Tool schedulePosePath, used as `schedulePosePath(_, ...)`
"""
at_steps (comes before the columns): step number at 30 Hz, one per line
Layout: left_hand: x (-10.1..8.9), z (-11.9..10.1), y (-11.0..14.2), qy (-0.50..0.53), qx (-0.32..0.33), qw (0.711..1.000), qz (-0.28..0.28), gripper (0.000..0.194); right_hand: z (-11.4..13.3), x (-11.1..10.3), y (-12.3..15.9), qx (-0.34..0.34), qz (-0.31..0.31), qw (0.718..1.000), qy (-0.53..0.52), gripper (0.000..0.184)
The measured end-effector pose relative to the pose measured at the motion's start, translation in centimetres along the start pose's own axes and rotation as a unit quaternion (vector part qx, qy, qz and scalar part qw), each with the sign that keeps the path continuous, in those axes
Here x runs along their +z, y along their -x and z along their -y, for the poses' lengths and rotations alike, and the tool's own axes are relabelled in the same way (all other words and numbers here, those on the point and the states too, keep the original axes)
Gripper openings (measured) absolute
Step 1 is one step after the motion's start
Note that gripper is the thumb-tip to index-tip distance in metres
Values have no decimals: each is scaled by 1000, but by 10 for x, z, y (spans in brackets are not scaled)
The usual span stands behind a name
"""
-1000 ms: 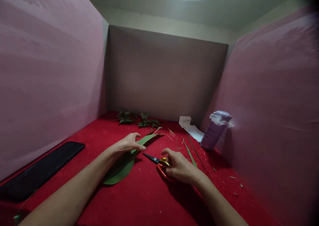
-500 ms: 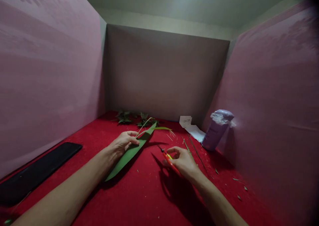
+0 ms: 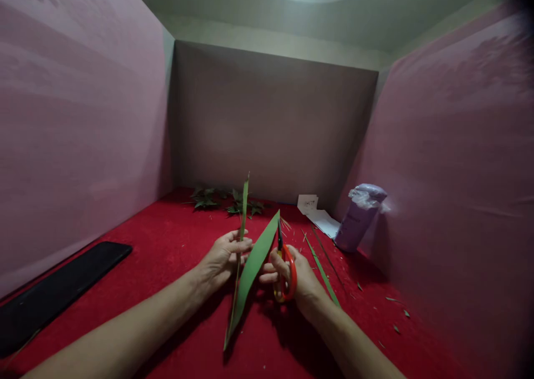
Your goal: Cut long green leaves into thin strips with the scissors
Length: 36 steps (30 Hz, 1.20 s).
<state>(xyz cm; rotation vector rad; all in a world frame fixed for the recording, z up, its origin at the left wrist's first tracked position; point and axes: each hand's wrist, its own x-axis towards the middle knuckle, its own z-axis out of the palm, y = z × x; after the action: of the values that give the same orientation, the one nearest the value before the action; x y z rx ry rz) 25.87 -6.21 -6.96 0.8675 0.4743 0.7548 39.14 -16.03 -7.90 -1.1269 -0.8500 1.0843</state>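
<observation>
My left hand [image 3: 225, 258] pinches a narrow green leaf strip [image 3: 244, 203] between thumb and fingers, and its tip points upward. Beside it a long, broad green leaf [image 3: 257, 256] slants up to the right; strip and leaf appear to meet at the pointed lower end. In my right hand [image 3: 298, 276] are scissors [image 3: 291, 267] with orange-red and yellow handles, their dark blades pointing up close to the leaf's upper tip. Whether the blades touch the leaf I cannot tell. The fingers of my right hand are partly behind the handles.
Dark green leafy sprigs [image 3: 204, 198] lie at the back of the red cloth [image 3: 175, 306]. White papers [image 3: 323, 222] and a purple wrapped package [image 3: 359, 217] stand back right. A cut strip [image 3: 323, 270] and leaf scraps lie on the right, a black flat object [image 3: 62, 295] on the left.
The leaf has been turned more upright and its strip now stands apart in my left hand. My right hand has brought the scissors up beside the leaf, blades now pointing upward.
</observation>
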Motion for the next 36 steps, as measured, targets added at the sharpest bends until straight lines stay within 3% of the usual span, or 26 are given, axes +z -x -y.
schedulePosePath(3, 7, 14, 2, -28, 24, 999, -4, 43, -5, 0, -4, -49, -59, 997, -14, 47)
schedulePosePath(6, 12, 17, 5, -28, 19, 999, 1, 48, -6, -4, -8, -77, -80, 993, -33, 50)
schedulePosePath(12, 8, 7, 10, -27, -24, 995, 88, 33, 1, -5, -7, -99, -128, 987, -22, 43)
schedulePosePath(21, 13, 7, 15, -17, -91, 985, 143, 34, 0, -14, -11, -151, -121, 980, -50, 44)
schedulePosePath(25, 14, 9, 21, -59, -110, 979, 163, 38, 5, -17, -10, -168, -127, 977, -43, 41)
schedulePosePath(30, 14, 12, 27, -122, -148, 963, 192, 28, 7, -17, -9, -194, -135, 971, -37, 45)
schedulePosePath(36, 16, 15, 29, -149, -112, 966, 179, 29, 11, -14, -5, -210, -151, 966, 3, 42)
